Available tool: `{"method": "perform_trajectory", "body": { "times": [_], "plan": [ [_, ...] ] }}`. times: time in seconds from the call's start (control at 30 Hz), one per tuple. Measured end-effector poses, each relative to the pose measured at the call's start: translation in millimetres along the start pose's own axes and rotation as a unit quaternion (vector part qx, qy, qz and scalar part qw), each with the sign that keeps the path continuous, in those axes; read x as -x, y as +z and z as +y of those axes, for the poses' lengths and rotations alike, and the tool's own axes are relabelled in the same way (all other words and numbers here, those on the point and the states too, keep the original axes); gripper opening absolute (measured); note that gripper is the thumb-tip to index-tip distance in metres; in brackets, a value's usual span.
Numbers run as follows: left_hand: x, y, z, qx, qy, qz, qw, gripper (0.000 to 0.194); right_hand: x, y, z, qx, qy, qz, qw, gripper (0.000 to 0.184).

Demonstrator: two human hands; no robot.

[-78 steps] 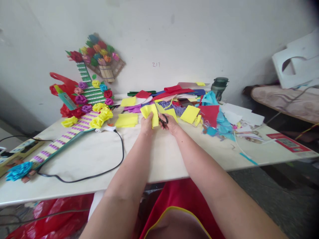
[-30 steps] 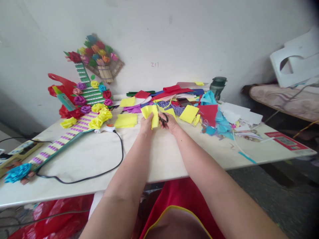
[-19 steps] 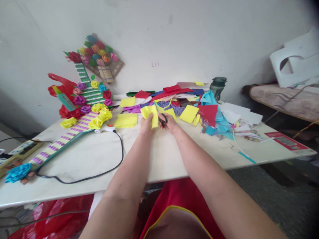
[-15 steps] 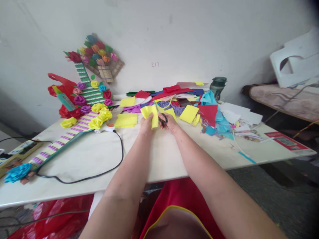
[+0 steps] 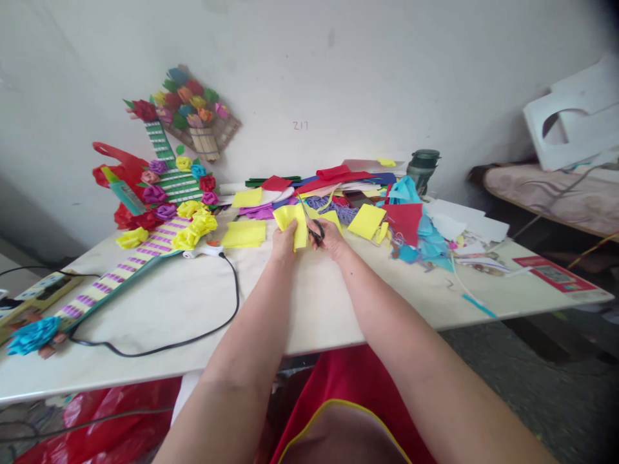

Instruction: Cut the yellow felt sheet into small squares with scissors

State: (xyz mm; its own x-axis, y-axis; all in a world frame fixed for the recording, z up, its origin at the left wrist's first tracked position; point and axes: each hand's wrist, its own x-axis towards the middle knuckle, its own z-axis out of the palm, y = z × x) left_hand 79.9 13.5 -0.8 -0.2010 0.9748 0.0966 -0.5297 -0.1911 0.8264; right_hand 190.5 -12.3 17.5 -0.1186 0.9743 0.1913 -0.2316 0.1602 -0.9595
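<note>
My left hand (image 5: 284,243) is closed on a yellow paper piece (image 5: 291,219), holding it up over the white table (image 5: 319,303). My right hand (image 5: 329,240) grips black-handled scissors (image 5: 312,227), whose blades point up and away along the right edge of that yellow piece. More yellow squares (image 5: 244,234) lie flat just left of my left hand, and another yellow square (image 5: 367,221) lies to the right.
A heap of coloured paper scraps (image 5: 411,222) covers the table's far side. A glue gun (image 5: 206,250) with a black cord (image 5: 193,338) lies left. Paper-flower crafts (image 5: 169,193) stand at far left, a dark green jar (image 5: 422,169) at the back, a power strip (image 5: 39,293) at the left edge.
Almost nothing differs; the scissor handles open and close slightly against the yellow piece while both hands stay in place.
</note>
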Motion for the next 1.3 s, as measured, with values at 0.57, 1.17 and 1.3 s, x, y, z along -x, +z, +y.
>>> {"method": "perform_trajectory", "body": {
  "times": [0.57, 1.17, 1.3],
  "plan": [
    [-0.8, 0.1, 0.3, -0.004, 0.003, 0.016, 1.0, 0.029, -1.8, 1.6, -0.5, -0.005, 0.009, 0.021, 1.0, 0.033],
    [0.3, -1.0, 2.8, 0.006, 0.01, 0.006, 1.0, 0.03, 4.4, 1.2, -6.1, -0.007, -0.004, -0.031, 0.999, 0.035],
    [0.9, -1.6, 4.8, 0.01, 0.017, 0.026, 0.999, 0.028, 4.3, -3.0, -3.4, -0.024, 0.013, -0.059, 0.998, 0.039]
  ]
}}
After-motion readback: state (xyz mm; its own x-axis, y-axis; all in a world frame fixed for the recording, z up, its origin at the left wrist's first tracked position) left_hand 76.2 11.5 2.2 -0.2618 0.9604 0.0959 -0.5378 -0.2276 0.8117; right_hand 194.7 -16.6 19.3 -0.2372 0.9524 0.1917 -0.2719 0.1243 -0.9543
